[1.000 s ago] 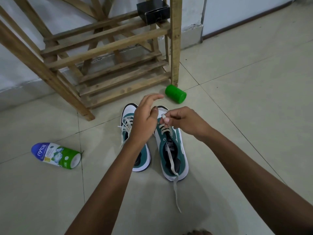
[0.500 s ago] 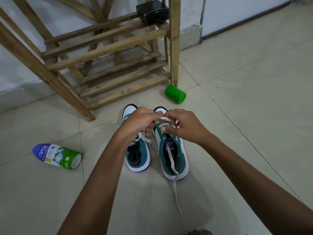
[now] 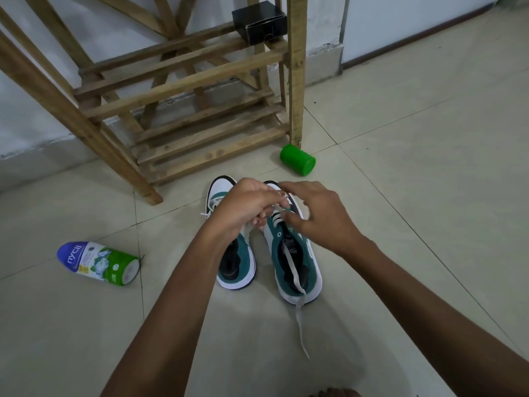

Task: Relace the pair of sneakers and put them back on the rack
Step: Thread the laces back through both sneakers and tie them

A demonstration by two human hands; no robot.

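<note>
I count two sneakers, teal and white, standing side by side on the tiled floor (image 3: 429, 196) with toes toward the rack (image 3: 200, 110). The right sneaker (image 3: 294, 253) has crossed lacing only near its toe; its white lace (image 3: 297, 285) runs loose down the tongue, over the heel and onto the floor toward me. The left sneaker (image 3: 237, 262) is partly covered by my left forearm, with a lace end poking out at its left side. My left hand (image 3: 246, 204) is curled closed above the gap between the two toes, fingers pinched on what seems to be a bit of lace, though I cannot tell for sure. My right hand (image 3: 317, 213) hovers over the right sneaker's toe with fingers spread and loose, gripping nothing I can see. Beyond the sneakers, one wooden rack with two slatted shelves stands against the wall; a single black box (image 3: 260, 24) sits on its upper shelf, open side facing me, contents too dark to read. One green cylinder (image 3: 297, 160) lies by the rack's right leg, and one blue-and-green powder bottle (image 3: 97, 262) lies on its side well to the left.
</note>
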